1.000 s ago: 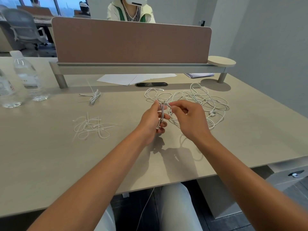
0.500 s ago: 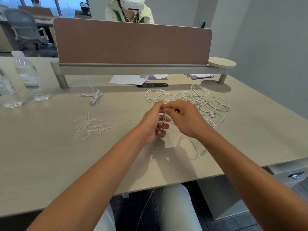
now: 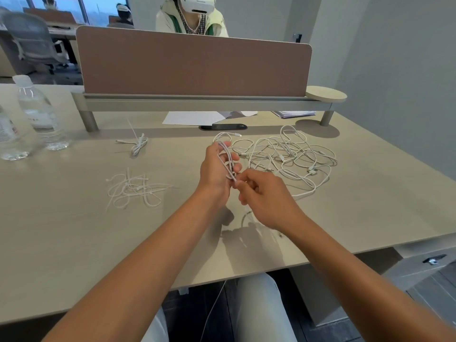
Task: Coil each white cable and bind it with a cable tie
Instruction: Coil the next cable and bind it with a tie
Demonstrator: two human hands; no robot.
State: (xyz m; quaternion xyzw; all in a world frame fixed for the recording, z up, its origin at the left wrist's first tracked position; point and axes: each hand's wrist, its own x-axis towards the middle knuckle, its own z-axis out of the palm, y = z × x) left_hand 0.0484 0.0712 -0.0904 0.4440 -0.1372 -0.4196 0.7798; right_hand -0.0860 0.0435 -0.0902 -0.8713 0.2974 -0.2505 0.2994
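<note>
My left hand [image 3: 215,169] holds a white cable coil [image 3: 226,159] of several long loops, raised above the desk. My right hand [image 3: 265,197] pinches the cable at the coil's lower end, just below my left fingers. A tangle of loose white cables [image 3: 291,156] lies on the desk to the right of my hands. A heap of white cable ties [image 3: 134,190] lies to the left. One bound white cable [image 3: 138,145] lies further back on the left.
Two clear water bottles [image 3: 42,114] stand at the far left. A brown divider panel [image 3: 195,62] on a grey rail crosses the back of the desk [image 3: 74,243]. Papers [image 3: 195,117] and a black cable slot [image 3: 223,127] lie beneath it. A person sits behind the divider.
My right hand has moved down from the top of the coil to its lower end, drawing cable along. The coil in my left hand now stands taller.
</note>
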